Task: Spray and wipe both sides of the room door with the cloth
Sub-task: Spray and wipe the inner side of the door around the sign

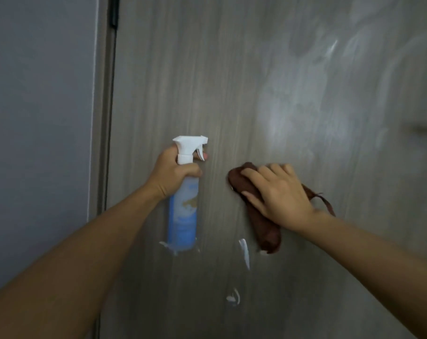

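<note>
Domestic interior, at a room doorway. Evidence: grey wood-grain door (256, 81) hung on a black hinge (114, 13) in a matching frame (102, 118), beside a plain painted grey wall (36, 106). Household finishes only.

The grey wood-grain door (232, 81) bears white foam streaks (244, 253) and a brown cloth (266, 231).
</note>
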Available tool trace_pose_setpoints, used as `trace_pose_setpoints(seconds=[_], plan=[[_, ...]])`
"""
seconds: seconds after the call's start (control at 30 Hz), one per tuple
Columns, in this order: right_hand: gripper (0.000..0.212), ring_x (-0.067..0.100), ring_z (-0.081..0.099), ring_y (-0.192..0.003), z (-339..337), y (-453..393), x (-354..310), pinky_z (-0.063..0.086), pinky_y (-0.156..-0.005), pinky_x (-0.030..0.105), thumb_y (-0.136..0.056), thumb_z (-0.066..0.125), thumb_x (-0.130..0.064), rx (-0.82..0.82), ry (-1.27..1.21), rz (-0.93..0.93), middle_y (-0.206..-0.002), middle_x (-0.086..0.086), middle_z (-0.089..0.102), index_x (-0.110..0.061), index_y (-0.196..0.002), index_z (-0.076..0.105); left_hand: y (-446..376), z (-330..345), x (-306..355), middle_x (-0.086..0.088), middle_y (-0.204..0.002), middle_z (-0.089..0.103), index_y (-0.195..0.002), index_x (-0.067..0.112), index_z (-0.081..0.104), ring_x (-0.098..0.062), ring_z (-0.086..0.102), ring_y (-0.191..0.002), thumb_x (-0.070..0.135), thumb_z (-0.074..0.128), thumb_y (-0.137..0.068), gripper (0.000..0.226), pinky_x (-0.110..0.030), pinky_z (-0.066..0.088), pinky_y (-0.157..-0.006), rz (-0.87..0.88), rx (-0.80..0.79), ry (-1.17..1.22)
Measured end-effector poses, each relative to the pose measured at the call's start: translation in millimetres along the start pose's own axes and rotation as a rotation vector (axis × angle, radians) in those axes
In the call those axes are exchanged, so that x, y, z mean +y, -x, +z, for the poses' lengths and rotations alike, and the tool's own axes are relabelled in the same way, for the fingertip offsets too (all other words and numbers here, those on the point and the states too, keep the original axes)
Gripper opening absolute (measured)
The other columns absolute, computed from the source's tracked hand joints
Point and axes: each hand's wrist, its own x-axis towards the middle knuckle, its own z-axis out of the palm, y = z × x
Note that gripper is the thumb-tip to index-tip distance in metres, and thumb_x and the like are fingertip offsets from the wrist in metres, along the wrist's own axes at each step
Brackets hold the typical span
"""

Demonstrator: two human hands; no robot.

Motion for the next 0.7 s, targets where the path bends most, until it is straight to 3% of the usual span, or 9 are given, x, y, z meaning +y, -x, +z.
trace_pose_setpoints(seconds=[0.1,0.23,0.37,0.43,0.5,0.57,0.63,0.7], plan=[[0.039,0.033,0.058,-0.086,2.7,31.3,-17.2,0.043,-0.073,0.045,-0.102,0.056,-0.042,0.010,-0.015,0.063,-0.097,0.005,0.064,-0.014,-0.127,0.065,9.2,8.5,3.2,-0.005,-0.102,0.078,-0.102,0.021,0.073,-0.021,0.071,-0.088,0.027,0.074,-0.051,0.051,-0.049,0.058,-0.087,0.003,0.077,-0.075],[0.040,0.033,0.058,-0.087,7.1,72.2,-33.0,0.039,-0.075,0.043,-0.102,0.058,-0.043,0.010,-0.035,0.243,-0.098,0.005,0.064,-0.015,-0.129,0.065,40.8,36.3,7.9,0.000,-0.093,0.076,-0.090,0.018,0.071,-0.012,0.067,-0.082,0.029,0.071,-0.052,0.039,-0.035,0.056,-0.079,-0.060,0.223,-0.100],[0.041,0.032,0.056,-0.090,11.0,115.6,-50.5,0.039,-0.076,0.043,-0.099,0.059,-0.041,0.024,-0.108,0.523,-0.105,0.005,0.066,-0.016,-0.131,0.062,94.9,70.2,4.8,0.003,-0.090,0.075,-0.098,0.015,0.074,0.001,0.063,-0.073,0.019,0.069,-0.057,0.042,-0.016,0.049,-0.068,-0.141,0.213,-0.145],[0.042,0.032,0.056,-0.091,11.6,140.2,-63.8,0.040,-0.076,0.044,-0.098,0.059,-0.040,0.033,-0.144,0.652,-0.106,0.005,0.065,-0.017,-0.133,0.060,124.8,86.6,-1.8,0.014,-0.093,0.071,-0.109,0.015,0.073,0.011,0.062,-0.077,0.013,0.069,-0.061,0.048,-0.007,0.045,-0.071,-0.156,0.167,-0.134],[0.043,0.031,0.055,-0.091,12.0,160.1,-76.1,0.040,-0.076,0.043,-0.097,0.058,-0.040,0.038,-0.167,0.741,-0.106,0.005,0.065,-0.018,-0.134,0.058,152.7,99.7,-10.1,0.016,-0.098,0.069,-0.121,0.016,0.071,0.011,0.064,-0.088,0.004,0.069,-0.067,0.055,-0.004,0.044,-0.079,-0.164,0.110,-0.134],[0.044,0.029,0.054,-0.091,12.5,173.4,-84.1,0.038,-0.076,0.042,-0.097,0.056,-0.041,0.032,-0.178,0.786,-0.106,0.004,0.066,-0.019,-0.134,0.059,176.6,107.4,-20.2,0.009,-0.093,0.071,-0.117,0.028,0.071,0.005,0.066,-0.089,0.009,0.067,-0.065,0.055,-0.008,0.048,-0.080,-0.198,0.062,-0.144],[0.045,0.028,0.054,-0.090,12.8,186.3,-91.1,0.036,-0.075,0.039,-0.097,0.054,-0.043,0.023,-0.185,0.806,-0.105,0.003,0.066,-0.020,-0.135,0.060,193.7,112.0,-29.4,0.002,-0.086,0.071,-0.101,0.045,0.065,-0.008,0.068,-0.076,0.016,0.067,-0.062,0.049,-0.024,0.058,-0.071,-0.287,0.026,-0.164],[0.046,0.028,0.055,-0.090,14.7,203.3,-98.9,0.035,-0.074,0.038,-0.097,0.053,-0.044,0.005,-0.204,0.802,-0.105,0.003,0.066,-0.020,-0.135,0.060,202.7,116.1,-39.8,-0.001,-0.078,0.070,-0.096,0.047,0.063,-0.021,0.068,-0.069,0.019,0.069,-0.059,0.047,-0.041,0.060,-0.067,-0.359,0.003,-0.168]])
